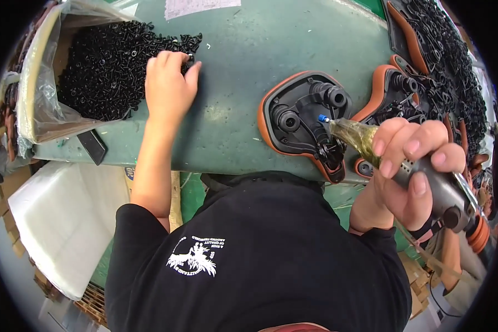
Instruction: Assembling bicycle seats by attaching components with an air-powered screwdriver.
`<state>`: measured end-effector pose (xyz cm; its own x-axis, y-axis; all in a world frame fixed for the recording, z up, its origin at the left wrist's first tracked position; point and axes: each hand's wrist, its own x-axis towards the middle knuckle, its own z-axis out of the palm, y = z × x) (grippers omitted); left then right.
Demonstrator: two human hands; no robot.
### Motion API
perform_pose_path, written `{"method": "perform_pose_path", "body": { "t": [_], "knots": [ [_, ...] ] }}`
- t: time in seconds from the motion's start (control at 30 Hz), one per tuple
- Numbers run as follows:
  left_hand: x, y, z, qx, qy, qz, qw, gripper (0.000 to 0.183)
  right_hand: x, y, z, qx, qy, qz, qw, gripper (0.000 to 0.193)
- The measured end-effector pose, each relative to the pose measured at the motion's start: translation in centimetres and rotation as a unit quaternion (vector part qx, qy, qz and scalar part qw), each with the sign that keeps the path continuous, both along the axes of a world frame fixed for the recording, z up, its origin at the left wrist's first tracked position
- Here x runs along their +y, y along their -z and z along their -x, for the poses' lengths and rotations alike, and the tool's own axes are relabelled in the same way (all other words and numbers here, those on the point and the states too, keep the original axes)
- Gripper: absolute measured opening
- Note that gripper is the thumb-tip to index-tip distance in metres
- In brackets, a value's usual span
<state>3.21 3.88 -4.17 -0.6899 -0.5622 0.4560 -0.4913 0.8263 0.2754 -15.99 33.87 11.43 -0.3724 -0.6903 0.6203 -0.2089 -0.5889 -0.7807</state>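
At the right, my right hand [412,160] is wrapped round a dark electric screwdriver [445,191]. Yellowish clear wrapping covers the front of the tool, and its blue-ended tip [323,118] is over a black shell part with an orange rim [271,130]. The shell lies with its inside up, showing two round posts and ribs; whether the tip touches it I cannot tell. My left hand [169,83] is at the right edge of a pile of small black screws [105,72]. Its thumb and forefinger are apart, with loose screws beside the fingertips.
The screws spill from a plastic-lined box [36,83] onto the green table [227,83]. A dark phone-like slab [92,146] lies at the near edge. More orange-and-black parts [390,83] and a heap of black pieces [437,66] fill the right side. Another person's arm [451,254] shows at lower right.
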Motion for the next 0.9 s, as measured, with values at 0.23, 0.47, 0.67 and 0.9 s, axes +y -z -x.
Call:
{"method": "perform_pose_path", "body": {
  "t": [0.23,0.47,0.67,0.9],
  "knots": [
    [-2.8,0.8,1.8,-0.056,0.054,0.032,0.996,0.013,3.7,-0.6,0.7,-0.046,0.023,0.038,0.998,0.037],
    [10.4,-6.0,4.4,0.243,0.271,-0.634,0.682,0.01,6.8,-1.5,1.0,-0.196,0.064,0.112,0.972,0.029],
    [17.1,-7.1,4.7,0.244,0.365,-0.817,0.374,0.023,5.9,-2.1,-0.7,-0.117,0.014,0.102,0.988,0.035],
    [16.6,-6.6,5.9,0.209,0.429,-0.724,0.499,0.022,7.9,-2.6,-0.3,-0.081,-0.009,0.013,0.997,0.037]
  ]
}}
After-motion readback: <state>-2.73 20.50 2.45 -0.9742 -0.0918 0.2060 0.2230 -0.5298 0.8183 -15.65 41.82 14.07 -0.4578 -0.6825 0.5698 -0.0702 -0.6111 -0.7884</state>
